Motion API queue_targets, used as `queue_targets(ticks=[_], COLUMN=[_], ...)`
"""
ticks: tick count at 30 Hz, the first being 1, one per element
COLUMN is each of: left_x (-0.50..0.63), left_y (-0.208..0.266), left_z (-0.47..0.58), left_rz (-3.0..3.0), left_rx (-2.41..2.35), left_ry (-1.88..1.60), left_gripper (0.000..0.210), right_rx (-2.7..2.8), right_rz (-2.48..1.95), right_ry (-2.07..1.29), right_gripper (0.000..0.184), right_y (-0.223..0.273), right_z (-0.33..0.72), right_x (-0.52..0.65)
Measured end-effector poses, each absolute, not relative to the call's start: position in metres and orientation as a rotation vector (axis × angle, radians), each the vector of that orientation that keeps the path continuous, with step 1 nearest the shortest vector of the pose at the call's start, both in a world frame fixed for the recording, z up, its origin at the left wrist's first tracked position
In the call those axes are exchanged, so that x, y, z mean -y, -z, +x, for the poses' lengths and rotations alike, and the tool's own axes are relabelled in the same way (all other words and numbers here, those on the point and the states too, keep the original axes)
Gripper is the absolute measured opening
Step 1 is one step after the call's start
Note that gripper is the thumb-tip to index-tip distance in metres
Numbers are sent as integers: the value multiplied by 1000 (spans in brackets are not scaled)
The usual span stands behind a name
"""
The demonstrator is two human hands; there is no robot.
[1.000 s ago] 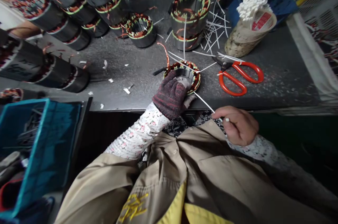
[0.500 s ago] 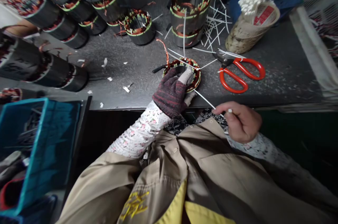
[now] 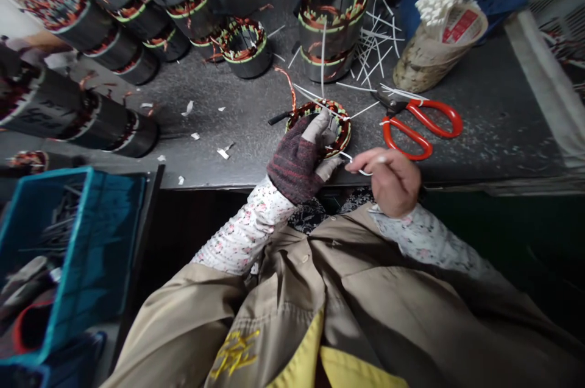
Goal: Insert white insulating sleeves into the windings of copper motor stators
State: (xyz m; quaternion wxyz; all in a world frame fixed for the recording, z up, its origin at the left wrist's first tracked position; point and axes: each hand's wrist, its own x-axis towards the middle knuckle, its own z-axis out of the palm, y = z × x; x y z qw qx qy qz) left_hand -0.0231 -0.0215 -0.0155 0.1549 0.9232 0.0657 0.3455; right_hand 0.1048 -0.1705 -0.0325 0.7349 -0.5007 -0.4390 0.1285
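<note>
Here, copper-wound ring [image 3: 346, 130] under gripping left hand [image 3: 297, 156], white tie [image 3: 346, 156] pinched in right hand [image 3: 393, 179] beside

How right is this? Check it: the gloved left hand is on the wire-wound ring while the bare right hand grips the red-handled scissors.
Not quite: the head view shows the bare right hand gripping a white strip; the red-handled scissors lie on the table. The rest stands.
</note>
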Motion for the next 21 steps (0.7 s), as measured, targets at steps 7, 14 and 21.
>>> queue_targets(ticks=[7,14,21], left_x=[19,19,24], left_y=[15,17,20], left_z=[-20,-25,-20], left_rz=[2789,2714,2380], left_rx=[-133,-125,-264], left_ry=[-987,-946,-823], left_gripper=[77,75,59], right_rx=[670,627,643], right_rz=[-1419,-1486,-1417], right_ry=[-873,-976,-838], right_gripper=[47,52,50], right_y=[22,20,21], right_z=[111,111,113], right_x=[185,153,148])
